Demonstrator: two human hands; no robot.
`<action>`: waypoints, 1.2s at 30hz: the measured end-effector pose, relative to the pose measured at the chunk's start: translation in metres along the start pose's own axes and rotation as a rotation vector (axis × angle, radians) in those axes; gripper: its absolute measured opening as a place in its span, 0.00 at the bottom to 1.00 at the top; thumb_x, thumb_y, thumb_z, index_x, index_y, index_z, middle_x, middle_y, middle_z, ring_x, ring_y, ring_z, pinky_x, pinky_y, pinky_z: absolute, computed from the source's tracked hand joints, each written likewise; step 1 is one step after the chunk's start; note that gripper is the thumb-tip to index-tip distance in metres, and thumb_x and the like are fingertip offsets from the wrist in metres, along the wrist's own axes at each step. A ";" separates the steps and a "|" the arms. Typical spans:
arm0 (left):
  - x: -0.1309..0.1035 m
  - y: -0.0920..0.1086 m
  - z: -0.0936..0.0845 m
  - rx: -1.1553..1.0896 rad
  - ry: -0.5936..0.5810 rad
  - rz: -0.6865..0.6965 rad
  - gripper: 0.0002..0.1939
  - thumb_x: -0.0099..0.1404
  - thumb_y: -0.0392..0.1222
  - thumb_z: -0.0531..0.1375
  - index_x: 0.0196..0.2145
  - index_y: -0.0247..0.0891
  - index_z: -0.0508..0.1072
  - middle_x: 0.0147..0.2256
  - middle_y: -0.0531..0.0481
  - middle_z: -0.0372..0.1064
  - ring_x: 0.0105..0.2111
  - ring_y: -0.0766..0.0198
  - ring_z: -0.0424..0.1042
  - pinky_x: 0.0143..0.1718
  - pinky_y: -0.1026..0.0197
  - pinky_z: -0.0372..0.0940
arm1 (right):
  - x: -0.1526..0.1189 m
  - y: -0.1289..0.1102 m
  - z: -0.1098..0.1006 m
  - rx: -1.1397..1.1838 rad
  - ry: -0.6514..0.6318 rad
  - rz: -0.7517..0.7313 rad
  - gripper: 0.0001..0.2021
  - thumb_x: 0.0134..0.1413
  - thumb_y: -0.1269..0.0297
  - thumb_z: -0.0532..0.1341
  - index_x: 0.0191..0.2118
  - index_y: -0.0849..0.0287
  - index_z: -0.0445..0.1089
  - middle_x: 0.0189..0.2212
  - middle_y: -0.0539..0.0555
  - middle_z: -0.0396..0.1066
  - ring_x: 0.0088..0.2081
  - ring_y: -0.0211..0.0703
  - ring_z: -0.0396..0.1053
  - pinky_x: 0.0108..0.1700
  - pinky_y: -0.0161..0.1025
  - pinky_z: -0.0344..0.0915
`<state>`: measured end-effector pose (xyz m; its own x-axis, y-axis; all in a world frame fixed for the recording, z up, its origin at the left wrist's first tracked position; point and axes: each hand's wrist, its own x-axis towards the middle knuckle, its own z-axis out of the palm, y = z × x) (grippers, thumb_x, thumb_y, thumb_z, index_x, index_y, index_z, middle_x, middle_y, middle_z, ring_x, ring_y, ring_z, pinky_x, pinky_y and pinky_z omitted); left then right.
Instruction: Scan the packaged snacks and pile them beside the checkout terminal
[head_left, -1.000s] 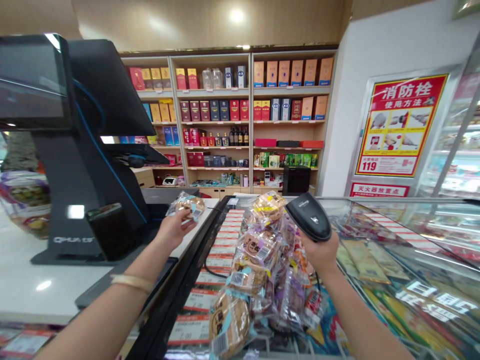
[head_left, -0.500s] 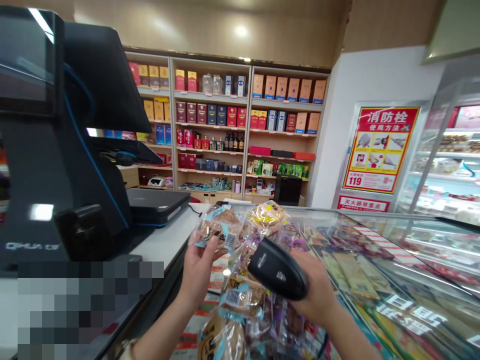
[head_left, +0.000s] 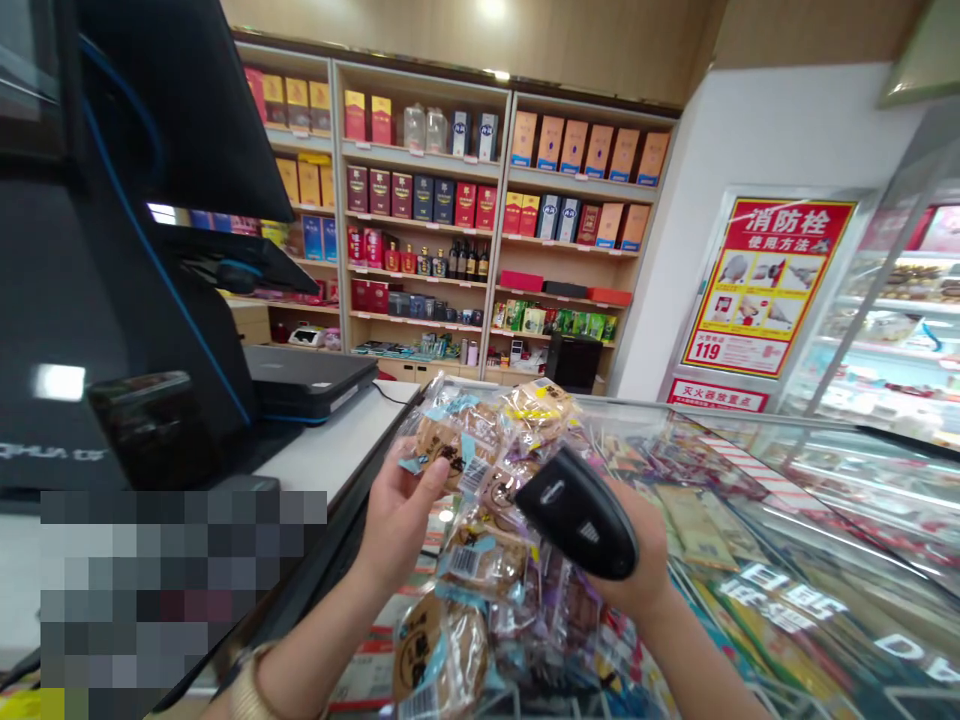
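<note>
My left hand (head_left: 401, 515) is closed on the edge of a clear packet of round brown biscuits (head_left: 442, 440), its thumb on top. A white barcode label shows on the packet's right part. In my right hand (head_left: 643, 550) is a black barcode scanner (head_left: 577, 515), its head tilted up and left towards that packet. The handle is hidden by my fingers. Below the hands, more packets lie heaped: one biscuit packet (head_left: 484, 560) with a barcode facing up, a larger one (head_left: 442, 650) nearer me, and purple-trimmed packets (head_left: 574, 600).
A black cash-register terminal (head_left: 165, 300) stands on the white counter (head_left: 330, 440) at left. The glass-topped freezer case (head_left: 750, 560) spreads to the right. Behind are shelves of boxed goods (head_left: 420, 200) and a red and yellow sign (head_left: 772, 290) on the wall.
The view has shifted, so the shelves sit higher. The scanner has moved slightly right and up in view. The left hand still grips its packet, which now shows flatter.
</note>
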<state>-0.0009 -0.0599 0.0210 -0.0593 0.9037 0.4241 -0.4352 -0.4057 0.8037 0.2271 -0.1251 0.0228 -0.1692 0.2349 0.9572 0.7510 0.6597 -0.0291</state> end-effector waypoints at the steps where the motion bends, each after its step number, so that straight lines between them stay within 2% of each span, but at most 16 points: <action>1: 0.000 0.002 0.001 -0.013 -0.005 -0.012 0.20 0.50 0.51 0.70 0.38 0.40 0.73 0.35 0.50 0.74 0.35 0.60 0.74 0.37 0.61 0.70 | -0.004 0.005 -0.001 -0.017 0.087 0.000 0.07 0.45 0.61 0.62 0.33 0.56 0.72 0.23 0.53 0.72 0.24 0.46 0.71 0.26 0.40 0.67; 3: 0.000 0.004 0.002 -0.030 -0.041 -0.046 0.20 0.49 0.51 0.71 0.37 0.40 0.74 0.34 0.49 0.75 0.34 0.60 0.74 0.37 0.61 0.70 | -0.011 0.017 -0.002 -0.093 0.225 0.065 0.14 0.42 0.59 0.65 0.37 0.57 0.73 0.26 0.55 0.75 0.26 0.50 0.73 0.29 0.44 0.70; 5: -0.001 0.006 0.004 -0.024 -0.100 -0.092 0.21 0.49 0.51 0.70 0.39 0.40 0.75 0.34 0.47 0.75 0.34 0.59 0.74 0.36 0.61 0.69 | -0.017 0.028 -0.003 -0.105 0.297 0.197 0.16 0.41 0.58 0.67 0.39 0.59 0.73 0.28 0.56 0.76 0.27 0.50 0.73 0.29 0.44 0.71; 8: -0.002 0.003 0.005 0.028 -0.148 -0.146 0.24 0.49 0.53 0.70 0.41 0.39 0.76 0.31 0.48 0.75 0.31 0.60 0.73 0.33 0.62 0.68 | -0.020 0.037 -0.003 -0.085 0.266 0.331 0.12 0.42 0.59 0.67 0.34 0.60 0.73 0.23 0.52 0.74 0.22 0.45 0.70 0.26 0.40 0.70; 11: -0.002 -0.003 0.002 0.103 -0.181 -0.183 0.27 0.49 0.54 0.70 0.45 0.39 0.75 0.27 0.50 0.73 0.27 0.63 0.71 0.29 0.64 0.64 | -0.020 0.043 -0.002 -0.063 0.244 0.364 0.09 0.43 0.61 0.67 0.31 0.60 0.73 0.21 0.50 0.72 0.21 0.42 0.68 0.25 0.38 0.68; 14: -0.003 -0.005 -0.001 0.191 -0.238 -0.174 0.27 0.52 0.56 0.67 0.46 0.38 0.74 0.27 0.50 0.72 0.27 0.63 0.70 0.28 0.64 0.62 | -0.021 0.048 0.000 -0.085 0.244 0.392 0.09 0.41 0.63 0.67 0.30 0.61 0.72 0.22 0.51 0.72 0.22 0.43 0.69 0.26 0.38 0.68; 16: -0.006 -0.003 -0.002 0.278 -0.263 -0.093 0.25 0.56 0.56 0.65 0.46 0.38 0.74 0.27 0.51 0.71 0.27 0.63 0.69 0.29 0.63 0.62 | -0.022 0.051 0.000 -0.096 0.257 0.396 0.09 0.41 0.64 0.67 0.31 0.61 0.72 0.23 0.51 0.73 0.24 0.43 0.69 0.28 0.39 0.68; 19: -0.016 0.002 0.002 0.478 -0.340 0.140 0.18 0.63 0.51 0.60 0.47 0.39 0.74 0.30 0.50 0.72 0.32 0.62 0.70 0.35 0.60 0.64 | -0.021 0.053 0.001 -0.092 0.282 0.395 0.08 0.42 0.63 0.66 0.31 0.61 0.72 0.23 0.50 0.73 0.23 0.41 0.69 0.28 0.38 0.68; 21: -0.026 0.005 0.008 0.607 -0.455 0.344 0.15 0.65 0.46 0.58 0.47 0.40 0.73 0.33 0.48 0.73 0.36 0.60 0.70 0.40 0.58 0.63 | -0.020 0.053 0.001 -0.098 0.292 0.402 0.08 0.43 0.62 0.66 0.29 0.60 0.71 0.21 0.49 0.71 0.22 0.40 0.67 0.27 0.36 0.66; 24: -0.042 0.005 0.019 0.745 -0.708 0.641 0.13 0.64 0.41 0.59 0.47 0.41 0.72 0.33 0.50 0.73 0.37 0.61 0.70 0.44 0.56 0.60 | -0.019 0.054 0.002 -0.112 0.288 0.404 0.09 0.43 0.60 0.66 0.27 0.59 0.70 0.20 0.49 0.70 0.22 0.40 0.67 0.26 0.37 0.66; 27: -0.055 -0.001 0.027 0.890 -0.879 0.821 0.11 0.63 0.42 0.61 0.45 0.42 0.73 0.31 0.51 0.74 0.37 0.61 0.69 0.46 0.55 0.57 | -0.019 0.055 0.001 -0.122 0.276 0.404 0.09 0.44 0.59 0.66 0.29 0.59 0.71 0.23 0.50 0.71 0.25 0.42 0.68 0.28 0.38 0.67; 30: -0.062 -0.006 0.029 0.993 -0.900 0.890 0.12 0.63 0.45 0.62 0.45 0.44 0.73 0.32 0.52 0.75 0.41 0.60 0.69 0.50 0.54 0.54 | -0.019 0.055 0.001 -0.129 0.275 0.405 0.09 0.44 0.59 0.66 0.29 0.59 0.70 0.23 0.50 0.71 0.25 0.42 0.68 0.29 0.38 0.67; 32: -0.064 -0.005 0.030 1.019 -0.884 0.924 0.13 0.63 0.45 0.62 0.46 0.46 0.73 0.37 0.52 0.76 0.44 0.60 0.68 0.52 0.54 0.52 | -0.019 0.054 0.002 -0.122 0.266 0.406 0.09 0.44 0.59 0.66 0.28 0.58 0.70 0.22 0.50 0.70 0.24 0.41 0.67 0.28 0.38 0.66; 36: -0.063 0.004 0.031 1.038 -0.833 0.988 0.13 0.62 0.41 0.61 0.46 0.47 0.74 0.44 0.51 0.74 0.47 0.59 0.68 0.53 0.54 0.52 | -0.017 0.051 0.002 -0.102 0.234 0.400 0.07 0.44 0.62 0.66 0.29 0.58 0.70 0.24 0.50 0.71 0.25 0.41 0.67 0.29 0.37 0.67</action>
<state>0.0289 -0.1223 0.0107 0.6847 0.0800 0.7245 0.2413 -0.9628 -0.1218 0.2666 -0.0943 0.0049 0.2859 0.2814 0.9160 0.7885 0.4741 -0.3917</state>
